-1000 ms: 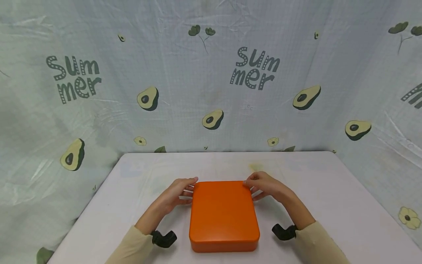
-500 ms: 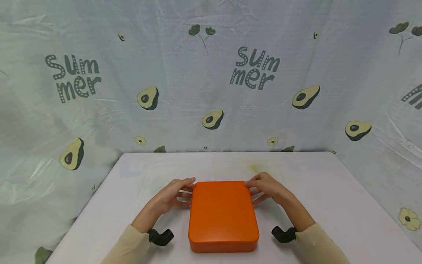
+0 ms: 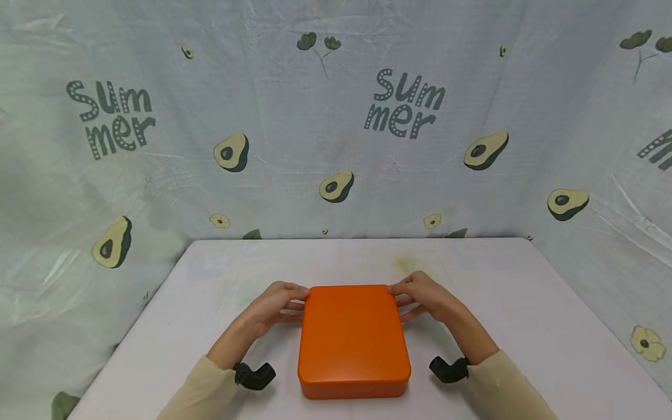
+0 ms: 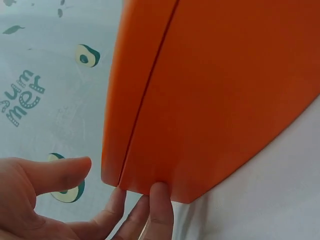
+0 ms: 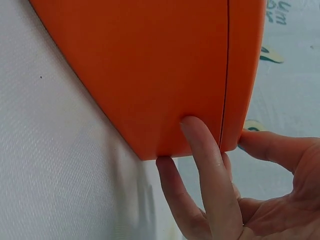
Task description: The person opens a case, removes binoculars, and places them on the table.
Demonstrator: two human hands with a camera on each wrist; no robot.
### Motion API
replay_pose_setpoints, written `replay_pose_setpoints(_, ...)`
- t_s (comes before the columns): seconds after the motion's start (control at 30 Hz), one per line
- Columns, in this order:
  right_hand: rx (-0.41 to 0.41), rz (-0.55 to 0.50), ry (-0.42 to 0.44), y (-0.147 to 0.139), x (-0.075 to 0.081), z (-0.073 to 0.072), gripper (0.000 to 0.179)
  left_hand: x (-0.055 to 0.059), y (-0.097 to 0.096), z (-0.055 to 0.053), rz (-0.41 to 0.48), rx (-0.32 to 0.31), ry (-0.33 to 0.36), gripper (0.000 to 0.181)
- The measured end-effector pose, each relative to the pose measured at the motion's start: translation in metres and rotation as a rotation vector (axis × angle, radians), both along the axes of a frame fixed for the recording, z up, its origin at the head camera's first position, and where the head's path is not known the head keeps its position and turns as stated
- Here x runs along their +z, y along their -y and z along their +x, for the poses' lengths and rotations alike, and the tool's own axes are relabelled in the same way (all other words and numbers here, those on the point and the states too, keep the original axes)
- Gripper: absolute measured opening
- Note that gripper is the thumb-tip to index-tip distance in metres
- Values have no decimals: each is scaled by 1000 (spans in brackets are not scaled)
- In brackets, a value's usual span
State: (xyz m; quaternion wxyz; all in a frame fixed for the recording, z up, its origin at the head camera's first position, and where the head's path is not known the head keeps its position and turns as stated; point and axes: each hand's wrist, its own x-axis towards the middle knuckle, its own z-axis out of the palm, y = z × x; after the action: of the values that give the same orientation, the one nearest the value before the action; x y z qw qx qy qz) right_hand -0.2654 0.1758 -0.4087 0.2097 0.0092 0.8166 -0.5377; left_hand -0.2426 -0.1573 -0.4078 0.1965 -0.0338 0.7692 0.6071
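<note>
An orange lidded box [image 3: 353, 338] lies flat on the white table, longer from front to back. A thin seam between lid and base runs along its side walls, seen in both wrist views. My left hand [image 3: 270, 306] is at the far left corner; in the left wrist view its fingertips [image 4: 161, 192] touch the base, while the thumb stands just off the lid. At the far right corner my right hand [image 3: 427, 296] holds the box, its thumb [image 5: 250, 141] against the lid's edge and fingers on the side and far walls. The box's contents are hidden.
The white table [image 3: 488, 303] extends to both sides of the box and behind it. A pale curtain [image 3: 283, 116] printed with avocados and lettering hangs round its back and sides. Black wrist mounts [image 3: 254, 376] sit at both sleeve cuffs.
My left hand moved slightly outward, then its thumb came in closer to the box corner. The right hand stays at its corner. The whole head view shifted a little; the box stays shut.
</note>
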Motion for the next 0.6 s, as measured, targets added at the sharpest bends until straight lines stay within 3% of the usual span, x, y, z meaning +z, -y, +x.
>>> replay_pose_setpoints(0.6, -15, 10, -9, 2, -2, -1, 38, -4, -2, 0, 15, 42, -39, 38)
